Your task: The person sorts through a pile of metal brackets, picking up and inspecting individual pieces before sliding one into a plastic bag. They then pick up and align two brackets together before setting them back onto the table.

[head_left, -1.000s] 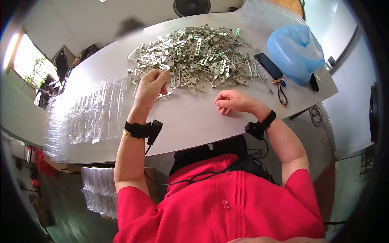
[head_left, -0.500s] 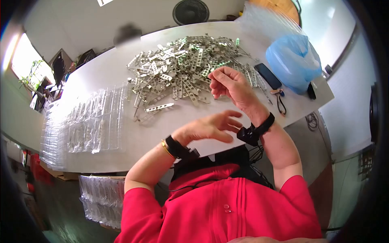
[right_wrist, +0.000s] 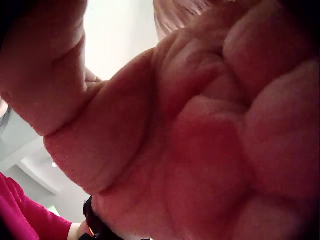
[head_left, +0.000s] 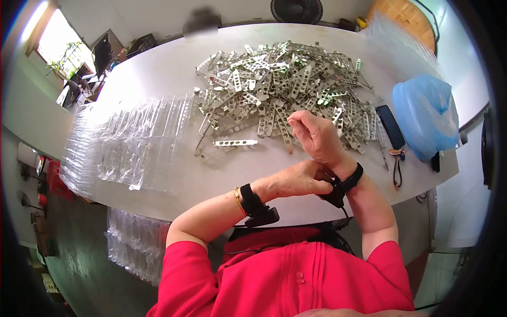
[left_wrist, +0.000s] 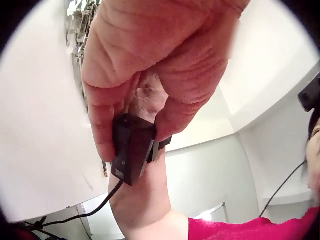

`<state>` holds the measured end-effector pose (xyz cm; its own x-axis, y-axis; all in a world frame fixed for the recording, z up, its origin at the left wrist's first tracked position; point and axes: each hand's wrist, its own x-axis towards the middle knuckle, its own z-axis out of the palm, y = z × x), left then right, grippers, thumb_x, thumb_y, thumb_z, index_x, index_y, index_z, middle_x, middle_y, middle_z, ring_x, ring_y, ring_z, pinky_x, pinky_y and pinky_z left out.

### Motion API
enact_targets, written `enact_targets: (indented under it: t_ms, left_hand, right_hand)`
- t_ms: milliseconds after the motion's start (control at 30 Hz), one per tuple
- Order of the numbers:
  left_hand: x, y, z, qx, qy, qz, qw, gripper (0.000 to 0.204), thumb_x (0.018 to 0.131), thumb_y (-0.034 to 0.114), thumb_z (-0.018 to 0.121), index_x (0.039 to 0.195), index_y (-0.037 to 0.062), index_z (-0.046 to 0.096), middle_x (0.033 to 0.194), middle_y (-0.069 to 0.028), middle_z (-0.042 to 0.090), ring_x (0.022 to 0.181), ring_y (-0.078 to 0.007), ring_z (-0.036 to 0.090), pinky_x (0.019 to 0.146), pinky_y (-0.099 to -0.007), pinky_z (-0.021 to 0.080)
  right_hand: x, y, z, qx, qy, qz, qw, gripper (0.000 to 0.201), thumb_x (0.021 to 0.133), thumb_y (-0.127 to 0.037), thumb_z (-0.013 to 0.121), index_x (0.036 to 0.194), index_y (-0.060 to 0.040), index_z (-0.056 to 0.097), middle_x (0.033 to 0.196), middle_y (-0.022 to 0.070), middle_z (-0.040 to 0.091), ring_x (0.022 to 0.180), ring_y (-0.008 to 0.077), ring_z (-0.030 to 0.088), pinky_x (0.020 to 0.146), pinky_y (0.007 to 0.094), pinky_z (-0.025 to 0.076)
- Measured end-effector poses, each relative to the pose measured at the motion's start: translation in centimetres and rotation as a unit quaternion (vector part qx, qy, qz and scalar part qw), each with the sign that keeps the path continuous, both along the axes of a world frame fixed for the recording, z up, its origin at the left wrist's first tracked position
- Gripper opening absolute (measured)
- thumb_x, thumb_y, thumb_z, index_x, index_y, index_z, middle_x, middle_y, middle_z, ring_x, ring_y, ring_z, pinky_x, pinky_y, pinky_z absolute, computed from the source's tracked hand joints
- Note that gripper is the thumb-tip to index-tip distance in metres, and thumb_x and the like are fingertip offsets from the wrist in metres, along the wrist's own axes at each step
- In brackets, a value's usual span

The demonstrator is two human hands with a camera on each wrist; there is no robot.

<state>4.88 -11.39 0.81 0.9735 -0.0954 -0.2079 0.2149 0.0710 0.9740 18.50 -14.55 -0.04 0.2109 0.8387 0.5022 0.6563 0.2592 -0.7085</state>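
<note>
My left hand [head_left: 293, 180] reaches across to the right wrist, where its thumb and fingers grip the small black wrist camera [left_wrist: 131, 155] strapped there. A cable runs down from that camera. In the right wrist view the left palm [right_wrist: 200, 145] fills most of the picture, close to the lens. My right hand [head_left: 317, 138] is raised over the table with its fingers curled in, and nothing shows in it. Beyond it spreads a large heap of perforated metal strips [head_left: 285, 79]. One lone strip [head_left: 235, 142] lies in front of the heap.
Clear plastic trays [head_left: 142, 142] are stacked on the table's left side, with more wrapped trays [head_left: 134, 243] below. To the right lie a phone [head_left: 390, 127], pliers [head_left: 397, 166] and a blue plastic bag [head_left: 425, 116]. A fan [head_left: 297, 10] stands behind the table.
My left hand has come away from the heap and crossed rightward to the right wrist, taking hold of the camera. The right hand has risen toward the heap. The head view has shifted.
</note>
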Motion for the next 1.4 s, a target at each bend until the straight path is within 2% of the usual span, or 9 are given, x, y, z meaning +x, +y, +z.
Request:
enact_targets:
  t_ms: [133, 200, 333, 433, 633, 733, 833, 1067, 1400]
  left_hand:
    - [0.4, 1.0, -1.7, 0.0, -0.006, 0.017, 1.0, 0.05, 0.086, 0.014, 0.06, 0.131, -0.007, 0.055, 0.121, -0.0131, 0.067, 0.109, -0.018, 0.062, 0.099, -0.0313, 0.048]
    - [0.4, 1.2, -1.4, 0.043, -0.005, 0.028, 0.999, 0.048, 0.086, 0.014, 0.06, 0.13, -0.0065, 0.055, 0.12, -0.0129, 0.067, 0.108, -0.0184, 0.063, 0.098, -0.0319, 0.048]
    - [-0.5, 3.3, -1.2, 0.159, -0.051, 0.092, 0.982, 0.041, 0.088, 0.012, 0.063, 0.126, -0.0048, 0.057, 0.115, -0.0127, 0.068, 0.105, -0.0185, 0.064, 0.093, -0.0327, 0.052]
    - [-2.6, 6.7, 0.0, 0.087, -0.029, 0.216, 0.972, 0.029, 0.093, 0.009, 0.064, 0.119, -0.0021, 0.061, 0.106, -0.0086, 0.068, 0.094, -0.0144, 0.066, 0.079, -0.0301, 0.057]
    - [-9.1, 15.4, 0.1, 0.438, -0.01, 0.484, 0.757, 0.019, 0.092, 0.013, 0.064, 0.1, -0.0032, 0.068, 0.085, -0.0079, 0.071, 0.077, -0.0123, 0.064, 0.07, -0.0278, 0.052]
    - [-12.2, 18.8, -1.6, 0.56, 0.083, 0.516, 0.643, 0.024, 0.089, 0.019, 0.065, 0.095, -0.0033, 0.07, 0.083, -0.0139, 0.072, 0.075, -0.0179, 0.067, 0.07, -0.0328, 0.053]
    - [-13.4, 20.3, -3.4, 0.628, 0.154, 0.475, 0.598, 0.029, 0.085, 0.026, 0.066, 0.091, -0.0027, 0.071, 0.079, -0.0175, 0.07, 0.072, -0.024, 0.068, 0.071, -0.0368, 0.053]
    - [-12.8, 21.0, -6.5, 0.493, 0.158, 0.475, 0.711, 0.024, 0.084, 0.019, 0.068, 0.084, -0.0045, 0.069, 0.073, -0.0115, 0.069, 0.066, -0.0182, 0.065, 0.064, -0.0342, 0.051]
    - [-10.8, 16.8, -2.1, 0.296, 0.121, 0.477, 0.819, 0.013, 0.087, 0.013, 0.07, 0.087, 0.0, 0.067, 0.076, -0.002, 0.065, 0.064, -0.0089, 0.059, 0.06, -0.0243, 0.05]
  right_hand:
    - [0.6, 1.0, -0.8, 0.091, -0.177, 0.004, 0.98, 0.008, 0.1, -0.013, 0.06, 0.103, -0.0051, 0.061, 0.073, 0.0022, 0.064, 0.063, 0.0097, 0.062, 0.056, 0.0262, 0.049]
    - [0.1, 1.2, -0.6, 0.016, 0.03, -0.009, 0.999, 0.007, 0.096, -0.014, 0.065, 0.099, -0.0078, 0.063, 0.071, 0.0106, 0.065, 0.059, 0.0231, 0.065, 0.054, 0.032, 0.05]
    - [0.5, 1.9, 0.9, 0.033, 0.083, -0.001, 0.996, 0.007, 0.1, -0.013, 0.061, 0.1, -0.0067, 0.063, 0.067, 0.0048, 0.064, 0.058, 0.0115, 0.064, 0.053, 0.0262, 0.05]
    - [0.5, 2.3, 1.3, 0.045, 0.108, 0.007, 0.993, 0.008, 0.101, -0.012, 0.06, 0.1, -0.0046, 0.063, 0.07, 0.0018, 0.064, 0.063, 0.0073, 0.064, 0.055, 0.0234, 0.05]
    - [0.4, 2.3, 2.2, 0.06, 0.17, 0.031, 0.983, 0.009, 0.101, -0.011, 0.059, 0.101, -0.0037, 0.064, 0.071, 0.0004, 0.064, 0.064, 0.0049, 0.061, 0.057, 0.0206, 0.049]
    - [0.7, 2.2, 2.1, 0.065, 0.184, 0.027, 0.98, 0.01, 0.101, -0.012, 0.059, 0.101, -0.0035, 0.064, 0.071, 0.0002, 0.064, 0.063, 0.0047, 0.061, 0.057, 0.0203, 0.049]
    - [1.4, 2.3, 1.5, 0.053, 0.173, 0.02, 0.983, 0.012, 0.102, -0.013, 0.058, 0.102, -0.0033, 0.065, 0.07, 0.0004, 0.064, 0.062, 0.005, 0.061, 0.057, 0.0208, 0.049]
    - [2.8, 1.2, -0.5, 0.011, 0.196, 0.005, 0.981, 0.014, 0.102, -0.015, 0.058, 0.102, -0.0034, 0.064, 0.068, 0.0002, 0.063, 0.062, 0.0048, 0.06, 0.056, 0.0209, 0.048]
    - [3.8, 0.3, -1.8, -0.007, 0.271, 0.001, 0.963, 0.016, 0.103, -0.018, 0.057, 0.102, -0.0042, 0.065, 0.07, -0.0007, 0.063, 0.061, 0.0037, 0.058, 0.056, 0.02, 0.049]
